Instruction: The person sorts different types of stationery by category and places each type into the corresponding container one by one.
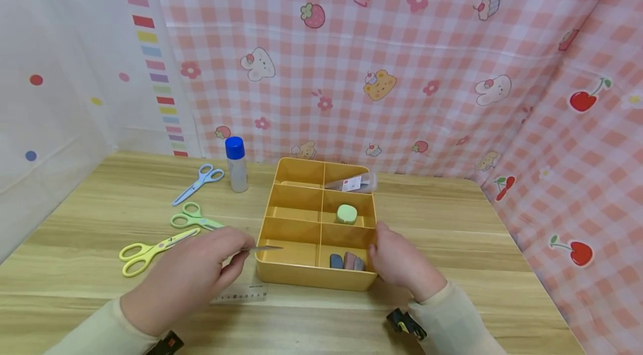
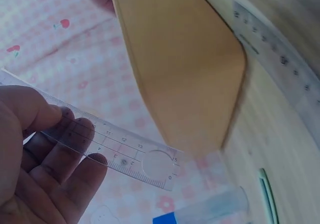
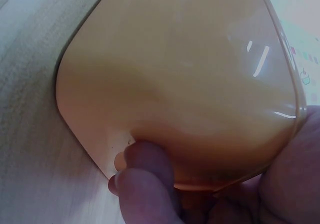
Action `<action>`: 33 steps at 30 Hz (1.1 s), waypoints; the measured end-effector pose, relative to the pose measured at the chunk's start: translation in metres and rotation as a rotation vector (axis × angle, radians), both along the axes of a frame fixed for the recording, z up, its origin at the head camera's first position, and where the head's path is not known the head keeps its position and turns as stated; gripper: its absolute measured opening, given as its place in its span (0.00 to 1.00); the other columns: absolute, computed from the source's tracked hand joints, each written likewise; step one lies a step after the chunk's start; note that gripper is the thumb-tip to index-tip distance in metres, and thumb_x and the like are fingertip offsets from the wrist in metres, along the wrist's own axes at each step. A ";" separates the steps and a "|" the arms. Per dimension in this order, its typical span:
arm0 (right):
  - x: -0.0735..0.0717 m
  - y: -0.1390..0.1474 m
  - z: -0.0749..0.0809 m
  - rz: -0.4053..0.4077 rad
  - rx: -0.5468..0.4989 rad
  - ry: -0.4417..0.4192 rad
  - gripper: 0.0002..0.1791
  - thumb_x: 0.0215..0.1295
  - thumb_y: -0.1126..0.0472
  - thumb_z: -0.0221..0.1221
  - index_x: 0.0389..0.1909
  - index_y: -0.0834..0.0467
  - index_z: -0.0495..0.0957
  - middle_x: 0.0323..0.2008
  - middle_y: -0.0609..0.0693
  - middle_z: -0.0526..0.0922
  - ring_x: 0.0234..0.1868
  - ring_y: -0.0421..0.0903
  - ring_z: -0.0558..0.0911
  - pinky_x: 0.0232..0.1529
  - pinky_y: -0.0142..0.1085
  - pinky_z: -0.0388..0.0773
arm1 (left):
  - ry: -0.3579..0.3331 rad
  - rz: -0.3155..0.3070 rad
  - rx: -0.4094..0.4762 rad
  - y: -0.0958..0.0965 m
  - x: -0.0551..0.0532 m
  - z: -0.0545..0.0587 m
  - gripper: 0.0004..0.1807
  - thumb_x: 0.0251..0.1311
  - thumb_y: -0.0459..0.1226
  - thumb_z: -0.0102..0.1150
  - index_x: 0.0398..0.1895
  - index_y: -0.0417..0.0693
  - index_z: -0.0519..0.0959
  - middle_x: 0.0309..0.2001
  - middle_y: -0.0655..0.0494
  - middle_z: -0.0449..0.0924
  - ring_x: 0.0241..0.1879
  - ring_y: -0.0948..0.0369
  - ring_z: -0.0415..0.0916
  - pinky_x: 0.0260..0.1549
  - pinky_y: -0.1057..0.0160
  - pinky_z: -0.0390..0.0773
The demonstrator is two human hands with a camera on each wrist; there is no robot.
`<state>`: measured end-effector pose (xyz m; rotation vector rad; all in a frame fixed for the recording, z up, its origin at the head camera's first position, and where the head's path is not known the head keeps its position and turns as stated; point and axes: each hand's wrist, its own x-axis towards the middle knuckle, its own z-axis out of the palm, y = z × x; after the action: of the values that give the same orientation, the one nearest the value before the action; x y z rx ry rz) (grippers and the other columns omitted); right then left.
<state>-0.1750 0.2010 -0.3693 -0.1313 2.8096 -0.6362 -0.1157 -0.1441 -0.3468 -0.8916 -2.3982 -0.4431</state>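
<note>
My left hand [image 1: 193, 268] pinches a clear plastic ruler [image 2: 125, 151] between thumb and fingers. In the head view the ruler appears nearly edge-on, its free end over the front left compartment of a yellow-orange desk organizer [image 1: 321, 279]. At the organizer's right wall, my right hand [image 1: 402, 257] grips the side near the front corner; its fingers bend against the outer face in the right wrist view. Small blue and pinkish blocks [image 1: 349, 260] sit in the front right compartment. The middle right one holds a light green rounded object [image 1: 346, 214].
A labelled clear case [image 1: 359, 182] lies across the back right compartment. Left of the organizer are yellow scissors [image 1: 145, 254], green scissors [image 1: 193, 217], blue scissors [image 1: 199, 182] and a blue-capped bottle [image 1: 236, 168]. Another clear ruler [image 1: 246, 293] lies before the organizer.
</note>
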 end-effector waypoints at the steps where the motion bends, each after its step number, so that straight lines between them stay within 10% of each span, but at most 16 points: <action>1: 0.000 0.000 0.000 0.001 0.000 0.002 0.24 0.78 0.63 0.52 0.68 0.71 0.65 0.51 0.64 0.83 0.34 0.49 0.79 0.28 0.38 0.75 | -0.005 -0.001 0.006 0.002 0.000 0.001 0.12 0.57 0.30 0.70 0.40 0.55 0.84 0.37 0.68 0.85 0.35 0.70 0.81 0.35 0.64 0.85; 21: 0.001 0.000 0.001 0.003 0.001 0.002 0.25 0.78 0.63 0.52 0.69 0.71 0.65 0.50 0.64 0.83 0.32 0.49 0.79 0.27 0.38 0.75 | -0.150 -0.089 0.107 0.036 -0.011 0.014 0.07 0.65 0.30 0.67 0.39 0.53 0.82 0.34 0.68 0.79 0.31 0.70 0.70 0.29 0.71 0.75; 33: 0.001 0.000 0.001 0.001 0.000 0.009 0.26 0.77 0.64 0.52 0.70 0.72 0.64 0.52 0.65 0.83 0.33 0.49 0.79 0.27 0.38 0.75 | -0.408 -0.074 0.258 0.039 -0.017 0.009 0.08 0.68 0.28 0.61 0.39 0.51 0.79 0.37 0.64 0.82 0.36 0.71 0.78 0.41 0.66 0.87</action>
<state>-0.1743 0.2007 -0.3683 -0.1367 2.8183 -0.6365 -0.1327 -0.1048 -0.3376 -0.8366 -2.5875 -1.0226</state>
